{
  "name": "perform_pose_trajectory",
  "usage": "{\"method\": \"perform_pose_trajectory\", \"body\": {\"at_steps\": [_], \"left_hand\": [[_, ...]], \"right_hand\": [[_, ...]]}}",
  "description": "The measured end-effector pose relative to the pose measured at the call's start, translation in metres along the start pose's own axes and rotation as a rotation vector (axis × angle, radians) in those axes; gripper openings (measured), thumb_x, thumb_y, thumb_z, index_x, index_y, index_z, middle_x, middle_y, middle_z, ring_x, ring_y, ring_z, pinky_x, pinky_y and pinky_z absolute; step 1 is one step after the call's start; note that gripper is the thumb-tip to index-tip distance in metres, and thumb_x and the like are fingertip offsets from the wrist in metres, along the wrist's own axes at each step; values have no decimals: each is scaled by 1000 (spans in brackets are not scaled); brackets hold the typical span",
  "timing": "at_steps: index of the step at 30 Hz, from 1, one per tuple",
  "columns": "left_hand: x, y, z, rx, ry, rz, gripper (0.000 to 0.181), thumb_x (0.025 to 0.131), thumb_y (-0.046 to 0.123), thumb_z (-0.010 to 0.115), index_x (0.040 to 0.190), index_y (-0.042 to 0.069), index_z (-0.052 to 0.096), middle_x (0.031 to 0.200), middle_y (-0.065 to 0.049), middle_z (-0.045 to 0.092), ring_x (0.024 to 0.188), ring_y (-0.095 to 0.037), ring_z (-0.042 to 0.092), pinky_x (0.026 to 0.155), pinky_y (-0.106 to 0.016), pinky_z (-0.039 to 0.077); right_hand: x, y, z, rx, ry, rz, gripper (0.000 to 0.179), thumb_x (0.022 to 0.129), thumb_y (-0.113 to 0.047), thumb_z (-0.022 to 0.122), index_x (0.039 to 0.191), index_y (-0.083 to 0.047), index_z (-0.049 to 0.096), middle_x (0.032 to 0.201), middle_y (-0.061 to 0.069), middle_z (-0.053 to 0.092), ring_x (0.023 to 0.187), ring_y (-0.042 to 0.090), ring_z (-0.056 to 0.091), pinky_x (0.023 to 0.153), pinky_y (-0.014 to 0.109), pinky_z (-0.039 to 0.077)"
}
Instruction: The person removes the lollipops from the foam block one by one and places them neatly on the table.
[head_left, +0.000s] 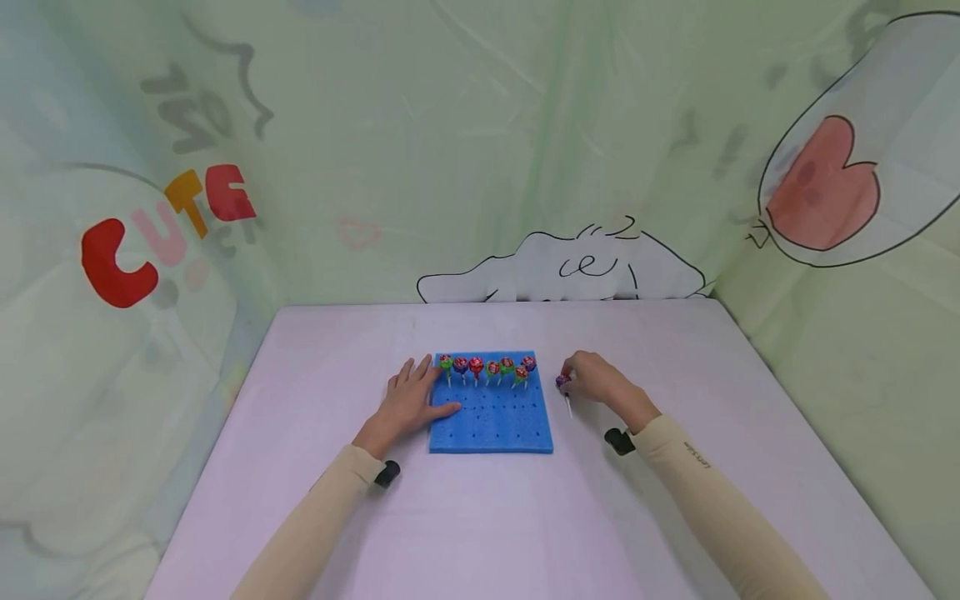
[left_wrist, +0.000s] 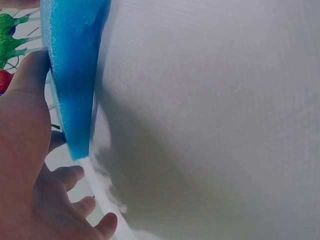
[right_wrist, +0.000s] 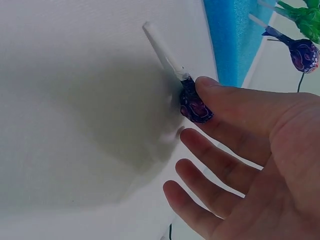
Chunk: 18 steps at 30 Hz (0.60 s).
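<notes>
A blue foam board (head_left: pixel 491 429) with rows of small holes lies flat on the table. Along its far part stand several wrapped lollipops, green, red and purple, sticks down, such as the red one (head_left: pixel 476 365). My left hand (head_left: pixel 408 402) spreads over the board's left edge, thumb on the top face and fingers toward the far left corner. To the right of the board, my right hand (head_left: pixel 597 379) pinches a purple lollipop (right_wrist: pixel 197 107) near its wrapped head between thumb and index finger. Its white stick (right_wrist: pixel 162 50) points back toward me; the other fingers are loosely extended.
The table (head_left: pixel 450 533) has a pale pinkish-white cover. Printed curtains (head_left: pixel 480 150) enclose it at the back and both sides. Dark camera mounts sit at the left wrist (head_left: pixel 387 474) and right wrist (head_left: pixel 619 442).
</notes>
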<state>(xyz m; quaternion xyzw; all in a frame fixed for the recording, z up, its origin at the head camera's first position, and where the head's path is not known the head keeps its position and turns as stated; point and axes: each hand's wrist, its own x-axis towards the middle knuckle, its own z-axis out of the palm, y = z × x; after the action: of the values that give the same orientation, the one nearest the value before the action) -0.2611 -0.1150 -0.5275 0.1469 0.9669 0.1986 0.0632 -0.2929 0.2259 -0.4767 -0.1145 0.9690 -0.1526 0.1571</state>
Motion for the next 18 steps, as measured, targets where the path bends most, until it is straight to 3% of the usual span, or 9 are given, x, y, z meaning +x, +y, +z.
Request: {"method": "perform_pose_trajectory", "body": {"at_steps": [18], "left_hand": [[1,0,-1,1,-9,-4,87,89,64,63,155,13,38,168,-13,18,155,-43,10,121,-64,17]], "right_hand": [[0,2,0,-9,0,3,34,92,-16,73,118,4,68,116,19,68,99,27,63,91,46,54]]}}
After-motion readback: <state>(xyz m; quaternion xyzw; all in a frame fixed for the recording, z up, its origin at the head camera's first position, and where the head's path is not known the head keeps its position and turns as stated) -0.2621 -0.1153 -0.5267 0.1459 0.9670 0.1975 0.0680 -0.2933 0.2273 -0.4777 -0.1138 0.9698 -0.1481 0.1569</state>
